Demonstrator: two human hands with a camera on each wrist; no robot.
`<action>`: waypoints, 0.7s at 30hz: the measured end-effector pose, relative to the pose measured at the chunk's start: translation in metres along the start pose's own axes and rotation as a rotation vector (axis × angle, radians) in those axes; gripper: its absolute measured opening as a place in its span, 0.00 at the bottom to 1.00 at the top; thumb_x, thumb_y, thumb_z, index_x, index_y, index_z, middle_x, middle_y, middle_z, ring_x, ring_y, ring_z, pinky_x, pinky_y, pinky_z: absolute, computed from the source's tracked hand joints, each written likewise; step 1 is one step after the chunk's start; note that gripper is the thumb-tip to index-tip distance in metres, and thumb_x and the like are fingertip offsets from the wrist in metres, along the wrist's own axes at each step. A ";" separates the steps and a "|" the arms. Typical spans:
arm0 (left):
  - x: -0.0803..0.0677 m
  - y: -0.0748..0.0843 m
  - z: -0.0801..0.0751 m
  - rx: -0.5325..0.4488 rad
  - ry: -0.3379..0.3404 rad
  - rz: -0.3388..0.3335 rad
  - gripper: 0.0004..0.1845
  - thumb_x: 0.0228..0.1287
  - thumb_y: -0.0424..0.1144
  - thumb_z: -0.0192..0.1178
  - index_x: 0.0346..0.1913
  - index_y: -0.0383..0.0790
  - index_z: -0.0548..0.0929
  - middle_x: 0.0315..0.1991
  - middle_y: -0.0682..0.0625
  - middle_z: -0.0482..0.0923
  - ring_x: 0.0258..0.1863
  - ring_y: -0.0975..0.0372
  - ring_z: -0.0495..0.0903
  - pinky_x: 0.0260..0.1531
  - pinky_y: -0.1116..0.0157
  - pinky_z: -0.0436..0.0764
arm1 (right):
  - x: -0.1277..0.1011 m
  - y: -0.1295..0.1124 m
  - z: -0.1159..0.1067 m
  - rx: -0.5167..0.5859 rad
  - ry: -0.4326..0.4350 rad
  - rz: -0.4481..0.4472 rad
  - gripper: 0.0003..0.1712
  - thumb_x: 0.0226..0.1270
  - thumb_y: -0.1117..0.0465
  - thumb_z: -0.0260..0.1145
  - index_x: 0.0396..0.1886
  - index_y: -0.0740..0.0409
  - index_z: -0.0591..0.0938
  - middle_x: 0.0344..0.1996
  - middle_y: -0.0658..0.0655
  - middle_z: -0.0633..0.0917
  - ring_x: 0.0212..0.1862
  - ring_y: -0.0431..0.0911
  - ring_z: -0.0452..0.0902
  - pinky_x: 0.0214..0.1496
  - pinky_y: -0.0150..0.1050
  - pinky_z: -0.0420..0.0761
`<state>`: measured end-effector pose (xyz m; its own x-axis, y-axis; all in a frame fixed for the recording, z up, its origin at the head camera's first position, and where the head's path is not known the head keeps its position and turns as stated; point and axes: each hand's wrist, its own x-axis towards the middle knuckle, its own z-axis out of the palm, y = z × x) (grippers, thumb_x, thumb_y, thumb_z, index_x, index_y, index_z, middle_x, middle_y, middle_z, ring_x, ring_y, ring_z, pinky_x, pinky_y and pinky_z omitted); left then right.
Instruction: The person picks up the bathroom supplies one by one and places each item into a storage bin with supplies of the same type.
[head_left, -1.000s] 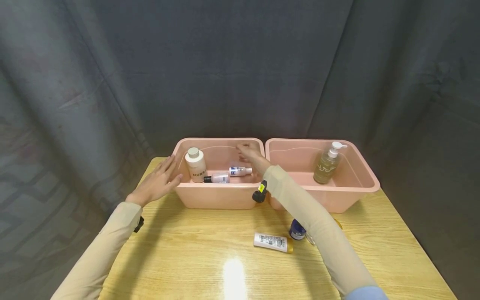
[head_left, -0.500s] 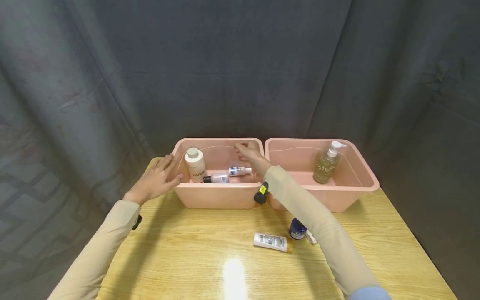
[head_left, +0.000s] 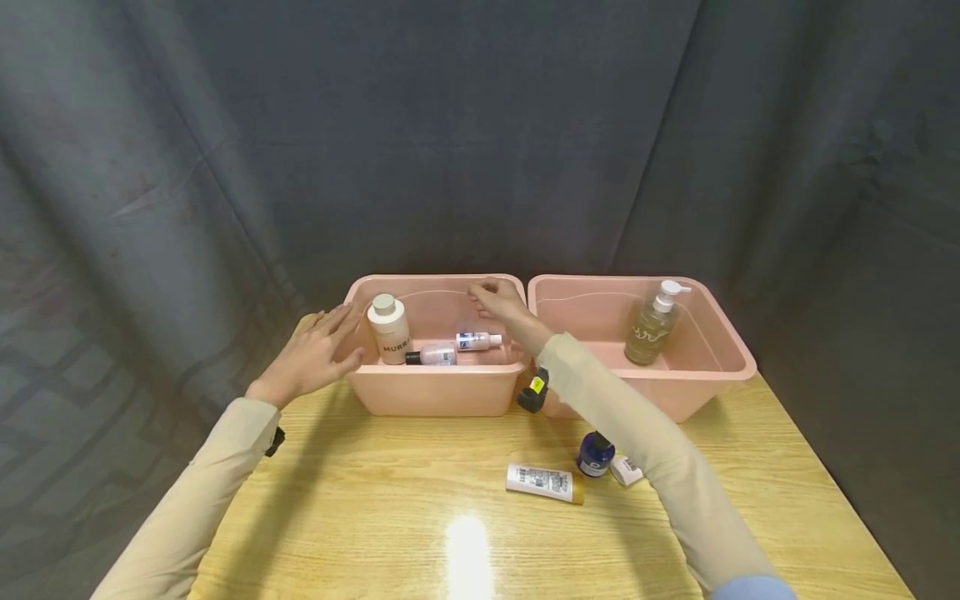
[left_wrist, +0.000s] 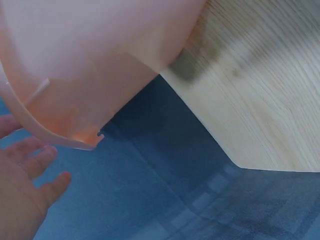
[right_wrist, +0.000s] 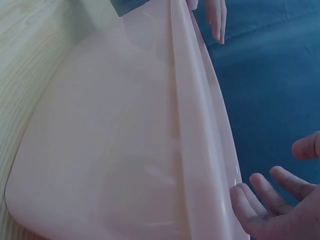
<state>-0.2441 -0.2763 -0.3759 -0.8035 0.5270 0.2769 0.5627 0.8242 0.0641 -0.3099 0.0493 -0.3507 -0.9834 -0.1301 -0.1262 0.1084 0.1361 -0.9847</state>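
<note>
Pink plastic forms the bin [head_left: 431,392] between your two hands. Your left hand [head_left: 311,357] is at its end rim, fingers spread; whether they touch it is hard to tell. Your right hand [head_left: 502,305] hangs over the opposite end, its thumb apart from loosely bent fingers. Inside, a white bottle [head_left: 390,333] stands near your left hand; a black-capped bottle [head_left: 438,356] and a white-capped bottle [head_left: 474,342] lie nearer you than your right hand.

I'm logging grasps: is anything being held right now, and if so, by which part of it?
Nothing is held: the left grip and the right grip are both empty.
</note>
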 end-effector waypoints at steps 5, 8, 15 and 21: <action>0.001 0.001 0.000 -0.024 0.038 0.027 0.34 0.69 0.45 0.58 0.73 0.32 0.64 0.70 0.31 0.62 0.69 0.40 0.62 0.66 0.40 0.60 | -0.004 0.000 -0.003 -0.015 -0.021 -0.032 0.19 0.74 0.63 0.58 0.57 0.71 0.78 0.45 0.63 0.81 0.39 0.44 0.76 0.55 0.42 0.80; 0.001 0.002 -0.001 -0.039 0.058 0.041 0.33 0.67 0.43 0.60 0.71 0.31 0.67 0.69 0.30 0.64 0.68 0.40 0.63 0.65 0.40 0.60 | -0.005 0.001 -0.006 -0.027 -0.034 -0.049 0.20 0.74 0.63 0.58 0.58 0.73 0.78 0.50 0.68 0.80 0.39 0.44 0.75 0.58 0.45 0.79; -0.001 0.002 -0.001 -0.072 0.093 0.060 0.31 0.68 0.44 0.58 0.69 0.30 0.70 0.68 0.32 0.66 0.67 0.40 0.65 0.65 0.39 0.61 | -0.010 0.001 -0.010 -0.060 -0.044 -0.086 0.21 0.72 0.64 0.60 0.60 0.73 0.77 0.46 0.66 0.81 0.37 0.42 0.76 0.50 0.37 0.81; 0.001 0.006 0.001 -0.064 0.155 0.104 0.29 0.64 0.40 0.62 0.65 0.30 0.74 0.66 0.33 0.69 0.65 0.40 0.68 0.62 0.39 0.65 | -0.019 -0.001 -0.015 -0.184 -0.058 -0.186 0.20 0.72 0.65 0.58 0.58 0.72 0.78 0.48 0.67 0.82 0.41 0.46 0.78 0.50 0.40 0.82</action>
<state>-0.2417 -0.2713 -0.3760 -0.7038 0.5662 0.4291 0.6561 0.7496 0.0870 -0.2933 0.0661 -0.3452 -0.9734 -0.2252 0.0431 -0.1070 0.2798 -0.9541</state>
